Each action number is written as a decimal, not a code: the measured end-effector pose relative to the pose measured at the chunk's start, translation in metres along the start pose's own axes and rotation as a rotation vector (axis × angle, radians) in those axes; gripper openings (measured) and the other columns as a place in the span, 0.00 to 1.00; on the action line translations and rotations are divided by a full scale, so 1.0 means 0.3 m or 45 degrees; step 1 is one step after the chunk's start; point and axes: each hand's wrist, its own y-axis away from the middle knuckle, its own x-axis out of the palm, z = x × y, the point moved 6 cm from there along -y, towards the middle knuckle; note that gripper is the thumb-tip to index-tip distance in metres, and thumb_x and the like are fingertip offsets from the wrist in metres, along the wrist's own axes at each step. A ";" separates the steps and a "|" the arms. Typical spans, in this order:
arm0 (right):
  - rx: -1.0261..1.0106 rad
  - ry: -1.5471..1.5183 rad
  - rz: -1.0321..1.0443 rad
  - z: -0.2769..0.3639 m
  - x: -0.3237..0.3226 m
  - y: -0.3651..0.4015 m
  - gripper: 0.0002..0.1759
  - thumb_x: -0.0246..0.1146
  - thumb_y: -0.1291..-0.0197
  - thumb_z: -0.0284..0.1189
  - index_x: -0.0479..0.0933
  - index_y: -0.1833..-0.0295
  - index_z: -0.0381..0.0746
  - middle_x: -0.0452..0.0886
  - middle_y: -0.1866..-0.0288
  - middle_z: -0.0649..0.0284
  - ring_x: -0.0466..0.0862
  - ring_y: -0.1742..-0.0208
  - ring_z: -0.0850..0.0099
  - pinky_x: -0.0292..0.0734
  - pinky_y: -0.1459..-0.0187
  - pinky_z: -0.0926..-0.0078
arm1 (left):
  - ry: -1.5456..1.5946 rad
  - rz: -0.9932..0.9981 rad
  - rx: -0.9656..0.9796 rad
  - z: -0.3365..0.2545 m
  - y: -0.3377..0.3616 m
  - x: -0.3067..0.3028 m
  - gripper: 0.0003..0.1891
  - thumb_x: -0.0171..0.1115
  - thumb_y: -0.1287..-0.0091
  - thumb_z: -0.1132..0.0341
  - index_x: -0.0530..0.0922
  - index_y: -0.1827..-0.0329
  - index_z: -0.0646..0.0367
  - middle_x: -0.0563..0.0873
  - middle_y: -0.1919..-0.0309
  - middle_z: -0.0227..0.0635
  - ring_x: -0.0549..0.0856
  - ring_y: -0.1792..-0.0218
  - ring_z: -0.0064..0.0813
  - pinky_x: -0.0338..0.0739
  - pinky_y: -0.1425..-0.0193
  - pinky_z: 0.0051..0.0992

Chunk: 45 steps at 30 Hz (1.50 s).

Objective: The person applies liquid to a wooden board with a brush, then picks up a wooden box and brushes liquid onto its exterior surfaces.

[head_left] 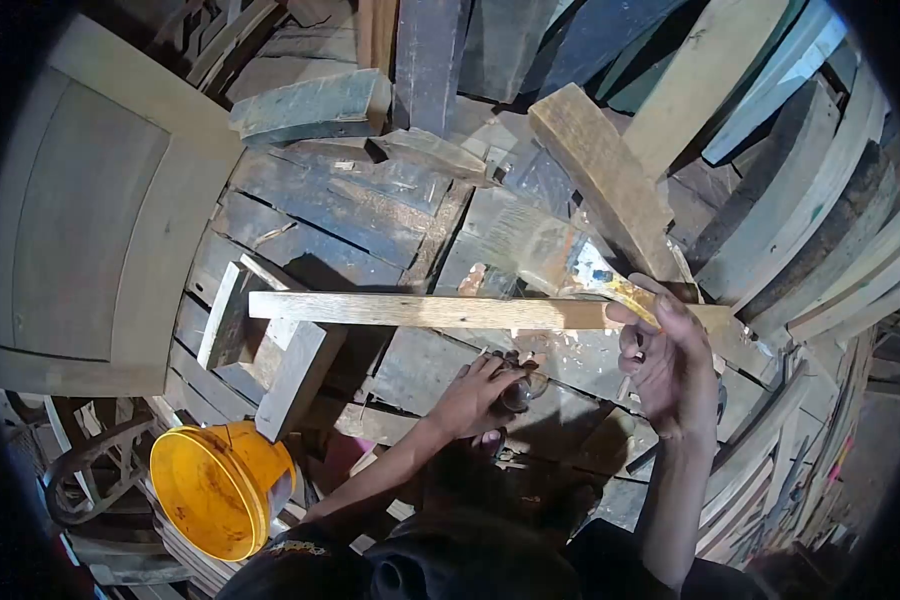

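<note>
Paintbrush [590, 268] in your right hand [670, 350], fingers closed on its yellow handle; bristles point away toward the upper left, above the work surface [410, 370]. Pale wooden strip [420, 311] runs crosswise below the brush, its left part over wooden blocks [305, 375]. Your left hand [482, 397] is lowered on the near side of the strip, fingers at a small round glassy container [517, 394]; cannot tell whether you grip it. Yellow bucket [282, 468] stands at lower left.
</note>
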 end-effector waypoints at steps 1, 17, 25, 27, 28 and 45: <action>0.000 0.016 -0.011 -0.004 -0.008 -0.001 0.32 0.67 0.26 0.41 0.72 0.24 0.37 0.91 0.47 0.51 0.80 0.64 0.77 0.75 0.65 0.81 | 0.010 0.003 -0.009 -0.013 0.010 -0.016 0.45 0.82 0.41 0.58 0.71 0.19 0.44 0.72 0.25 0.51 0.70 0.24 0.66 0.69 0.20 0.56; -0.139 0.110 -0.262 0.006 -0.117 0.059 0.27 0.67 0.24 0.47 0.77 0.31 0.40 0.91 0.53 0.60 0.80 0.66 0.82 0.72 0.65 0.85 | -0.282 -0.166 -0.191 0.051 0.132 -0.933 0.49 0.92 0.51 0.51 0.78 0.27 0.62 0.91 0.44 0.47 0.86 0.35 0.46 0.82 0.30 0.42; -0.152 0.014 -0.341 -0.024 -0.165 0.072 0.21 0.64 0.21 0.44 0.78 0.36 0.39 0.92 0.55 0.57 0.81 0.67 0.81 0.73 0.68 0.84 | -0.507 0.105 -0.497 0.109 0.204 -0.861 0.57 0.77 0.49 0.22 0.79 0.25 0.60 0.86 0.34 0.54 0.85 0.31 0.52 0.79 0.28 0.45; -0.158 0.046 -0.365 -0.010 -0.157 0.079 0.21 0.64 0.21 0.45 0.78 0.37 0.40 0.92 0.54 0.57 0.80 0.67 0.81 0.73 0.67 0.84 | -0.734 -0.091 -0.226 0.098 0.242 -0.804 0.57 0.81 0.50 0.29 0.75 0.22 0.59 0.81 0.28 0.51 0.78 0.25 0.53 0.68 0.19 0.50; -0.159 0.063 -0.375 -0.005 -0.155 0.081 0.21 0.63 0.21 0.45 0.78 0.38 0.40 0.92 0.54 0.57 0.80 0.67 0.81 0.73 0.67 0.84 | -0.764 -0.121 -0.296 0.103 0.256 -0.792 0.57 0.82 0.52 0.31 0.75 0.22 0.59 0.81 0.29 0.50 0.78 0.26 0.53 0.66 0.19 0.51; -0.368 0.196 -0.537 0.117 -0.313 0.109 0.26 0.63 0.21 0.47 0.82 0.33 0.37 0.89 0.52 0.61 0.78 0.64 0.80 0.70 0.63 0.81 | -0.872 -0.559 -0.351 0.107 0.390 -0.742 0.56 0.86 0.72 0.41 0.80 0.30 0.49 0.79 0.44 0.41 0.74 0.40 0.50 0.65 0.32 0.54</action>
